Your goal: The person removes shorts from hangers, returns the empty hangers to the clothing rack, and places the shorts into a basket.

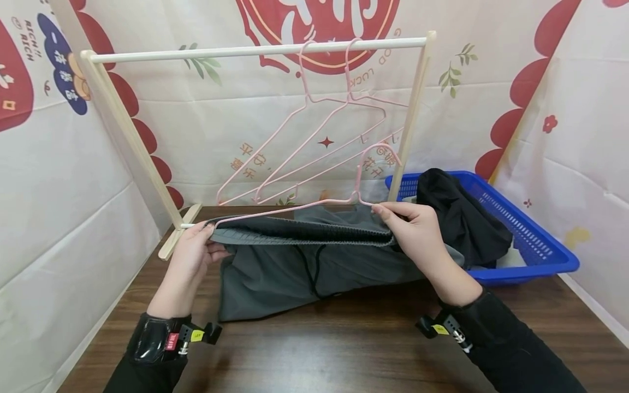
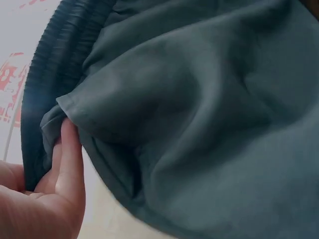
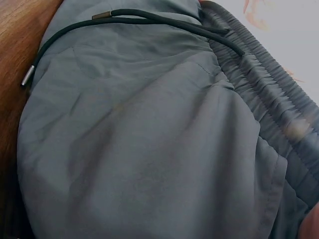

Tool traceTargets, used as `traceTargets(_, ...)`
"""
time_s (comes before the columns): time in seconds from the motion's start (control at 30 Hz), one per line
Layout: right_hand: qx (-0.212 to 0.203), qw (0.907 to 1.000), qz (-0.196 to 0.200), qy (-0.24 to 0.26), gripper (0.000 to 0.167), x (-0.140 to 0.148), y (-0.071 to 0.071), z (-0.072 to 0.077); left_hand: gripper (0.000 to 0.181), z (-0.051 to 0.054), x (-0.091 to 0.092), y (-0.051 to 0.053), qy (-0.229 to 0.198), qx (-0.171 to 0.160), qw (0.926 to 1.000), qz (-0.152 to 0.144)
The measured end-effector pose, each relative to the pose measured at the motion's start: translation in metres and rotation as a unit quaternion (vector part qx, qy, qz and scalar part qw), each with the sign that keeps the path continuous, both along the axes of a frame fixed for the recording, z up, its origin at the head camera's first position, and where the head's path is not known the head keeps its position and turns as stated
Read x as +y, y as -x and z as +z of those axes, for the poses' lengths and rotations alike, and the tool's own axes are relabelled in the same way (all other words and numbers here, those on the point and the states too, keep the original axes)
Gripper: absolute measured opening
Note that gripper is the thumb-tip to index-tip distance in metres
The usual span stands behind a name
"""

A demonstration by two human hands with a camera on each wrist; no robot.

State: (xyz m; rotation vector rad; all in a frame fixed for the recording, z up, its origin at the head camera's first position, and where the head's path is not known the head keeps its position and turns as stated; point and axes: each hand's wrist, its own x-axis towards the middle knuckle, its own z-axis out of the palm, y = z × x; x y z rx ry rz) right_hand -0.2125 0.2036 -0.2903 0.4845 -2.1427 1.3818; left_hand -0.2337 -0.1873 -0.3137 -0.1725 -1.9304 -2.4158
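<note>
Grey garment: it lies over the middle of the desk (image 1: 319,349) towards the far edge, its waistband (image 1: 275,238) raised and stretched sideways between two hands. The grey garment (image 1: 275,284) spreads below that band onto the wood, and the opening gapes a little.
Left hand: the left hand (image 1: 189,248) grips the left end of the waistband, thumb on the near side and fingers tucked at the fold.
Right hand: the right hand (image 1: 415,232) pinches the right shoulder of the loose hanger (image 1: 319,203) between thumb and forefinger, at the waistband's right end (whether its other fingers also hold cloth, I cannot tell).
Loose hanger: pink and thin, along the waistband opening, its hook upright near the right hand and its left shoulder reaching close to the left hand.
Drawstring: the dark drawstring (image 3: 169,23) hangs from the front of the waistband; metal tips show in the right wrist view.
Rack: the rack (image 1: 196,53) stands along the far edge of the desk, with two pink hangers (image 1: 320,130) hooked over its rail, right of the middle.
Basket: the blue basket (image 1: 545,243) sits at the far right corner of the desk, a black garment (image 1: 452,224) heaped inside.
Backdrop: a printed white cloth (image 1: 196,136) rises behind the far edge.
</note>
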Motion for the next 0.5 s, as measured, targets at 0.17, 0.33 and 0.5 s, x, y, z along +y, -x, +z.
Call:
traceTargets(0.17, 0.002, 1.0, -0.002, 0.004, 0.017, 0.0006, -0.001, 0.0008, 0.04, 0.0, -0.0006, -0.002, -0.051, 0.014, 0.9982, -0.026)
traceTargets(0.33, 0.01, 0.9998, 0.003, 0.015, 0.017, 0.0006, -0.0025, 0.0026, 0.042, 0.0, -0.0014, -0.0035, -0.108, 0.029, 0.9916, -0.064)
traceTargets(0.5, 0.012, 0.9997, 0.004, 0.02, 0.017, 0.0005, -0.0038, 0.0037, 0.042, -0.0003, -0.0021, -0.0043, -0.169, 0.017, 0.9807, -0.097)
